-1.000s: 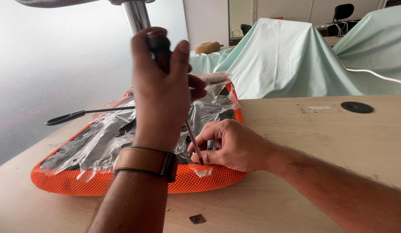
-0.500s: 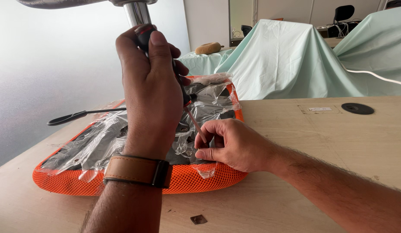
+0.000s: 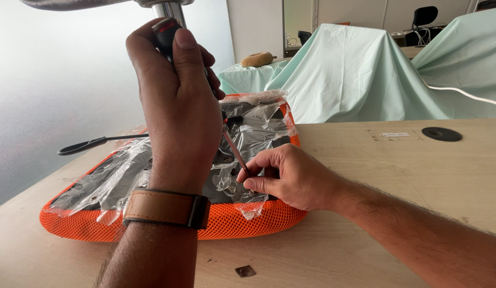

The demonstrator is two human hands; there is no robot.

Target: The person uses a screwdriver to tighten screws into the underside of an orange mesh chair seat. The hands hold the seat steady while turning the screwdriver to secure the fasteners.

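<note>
My left hand (image 3: 176, 101) is wrapped around the dark handle of a screwdriver (image 3: 234, 150), held upright over an upturned orange mesh chair seat (image 3: 248, 221). The thin shaft slants down to the seat's underside. My right hand (image 3: 290, 176) rests on the seat's front edge and pinches the shaft near its tip with thumb and forefinger. Crinkled clear plastic wrap (image 3: 258, 125) covers the dark underside. The tip itself is hidden by my fingers. A tan leather strap sits on my left wrist.
A chrome post (image 3: 170, 9) rises from the seat behind my left hand. A black lever (image 3: 90, 144) sticks out to the left. The seat lies on a wooden table (image 3: 397, 170) with a round black grommet (image 3: 441, 134). Pale green cloths (image 3: 360, 69) drape furniture behind.
My left hand has risen and turned on the screwdriver handle, thumb now on top. My right hand has stayed pinched at the shaft's lower end.
</note>
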